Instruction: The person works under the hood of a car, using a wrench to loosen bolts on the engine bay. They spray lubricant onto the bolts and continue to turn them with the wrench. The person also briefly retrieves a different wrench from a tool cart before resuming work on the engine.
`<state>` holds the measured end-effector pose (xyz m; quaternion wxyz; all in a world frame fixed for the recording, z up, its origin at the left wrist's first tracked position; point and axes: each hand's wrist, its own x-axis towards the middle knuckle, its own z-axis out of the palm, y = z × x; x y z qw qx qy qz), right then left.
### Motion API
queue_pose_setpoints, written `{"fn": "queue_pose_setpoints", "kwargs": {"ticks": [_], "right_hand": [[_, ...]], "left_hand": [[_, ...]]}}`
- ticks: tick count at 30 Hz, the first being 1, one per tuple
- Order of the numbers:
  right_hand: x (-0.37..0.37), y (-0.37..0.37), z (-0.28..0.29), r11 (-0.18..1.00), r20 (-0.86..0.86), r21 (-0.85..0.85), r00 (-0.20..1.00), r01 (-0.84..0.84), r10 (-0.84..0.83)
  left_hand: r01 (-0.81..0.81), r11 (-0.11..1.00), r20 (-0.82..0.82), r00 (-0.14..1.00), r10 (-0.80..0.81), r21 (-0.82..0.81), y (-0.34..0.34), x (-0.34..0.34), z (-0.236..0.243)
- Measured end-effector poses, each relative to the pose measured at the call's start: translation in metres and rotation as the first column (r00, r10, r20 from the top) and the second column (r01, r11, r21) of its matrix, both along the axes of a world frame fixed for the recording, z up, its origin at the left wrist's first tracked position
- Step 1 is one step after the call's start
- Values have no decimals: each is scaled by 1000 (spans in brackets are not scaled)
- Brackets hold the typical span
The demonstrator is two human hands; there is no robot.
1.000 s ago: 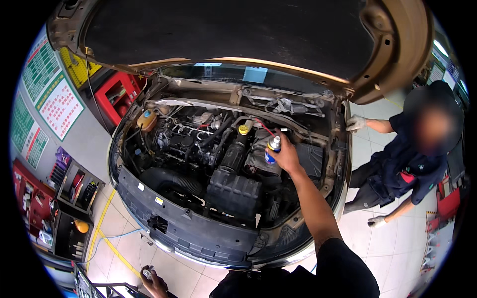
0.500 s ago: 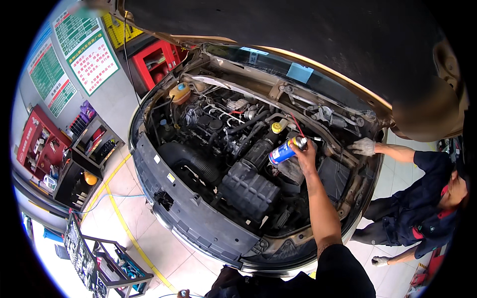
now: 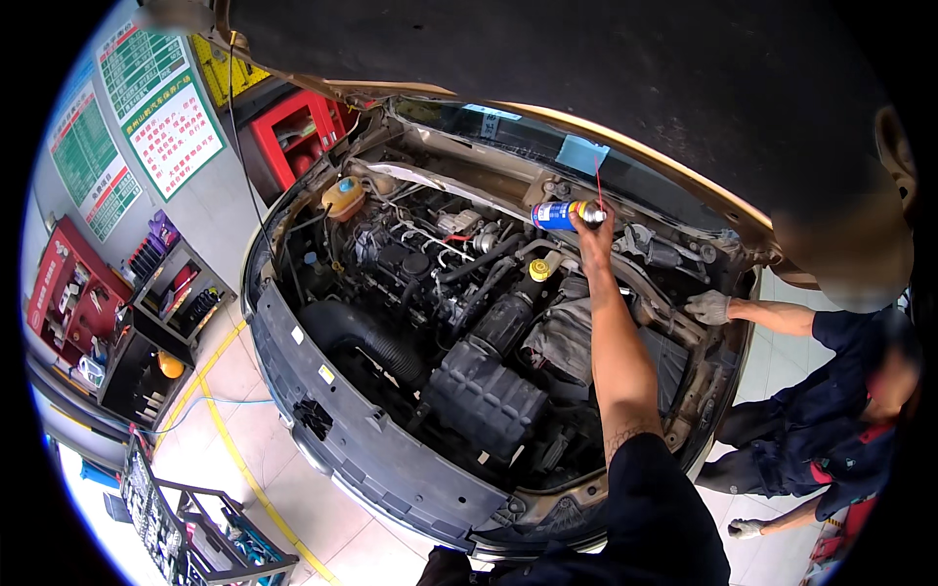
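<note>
My right hand (image 3: 594, 237) is wrapped round a blue and white spray can (image 3: 555, 216), its fingers closed near the nozzle end. The can lies almost level, base to the left, and a thin red straw (image 3: 599, 181) points up and away from it toward the windshield. Beneath stretches the open engine bay of a car, with a yellow cap (image 3: 539, 270), a black ribbed engine part (image 3: 486, 396) and a corrugated hose (image 3: 376, 347). My left hand is out of the picture.
The raised hood (image 3: 586, 68) hangs over the bay. At the right, a co-worker's gloved hand (image 3: 709, 307) rests on the car's edge. A tool cart (image 3: 210, 532) stands lower left, shelves (image 3: 171, 313) and a red cabinet (image 3: 293, 137) farther back.
My right hand has carried the spray can farther away, toward the windshield, and tipped it nearer level. My left hand, partly seen at the lower edge before, has left the picture.
</note>
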<state>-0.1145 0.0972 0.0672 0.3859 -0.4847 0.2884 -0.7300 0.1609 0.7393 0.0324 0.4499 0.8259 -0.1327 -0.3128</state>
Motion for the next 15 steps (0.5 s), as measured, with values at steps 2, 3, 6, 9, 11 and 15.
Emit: {"fn": "queue_pose_setpoints", "kwargs": {"ticks": [2, 3, 6, 9, 11, 15], "right_hand": [[5, -31, -9, 995, 121, 95, 993, -1, -10], [9, -45, -13, 995, 223, 102, 975, -12, -11], [18, -69, -35, 996, 376, 12, 923, -89, 78], [24, -82, -54, 991, 329, 132, 943, 13, -57], [25, -88, -59, 947, 243, 299, 950, 121, -198], [18, -84, -52, 844, -345, 300, 876, 444, -338]], "left_hand": [[22, 999, 17, 1000, -22, -28, -14, 1, 7], [27, 999, 20, 999, -26, -35, -21, 2, 10], [31, 999, 44, 999, -29, -39, -35, 3, 21], [24, 1000, 57, 998, -23, -19, -47, 4, 28], [20, 1000, 64, 998, -20, -6, -54, 5, 30], [51, 999, 104, 993, -49, -18, -72, 7, 33]]}}
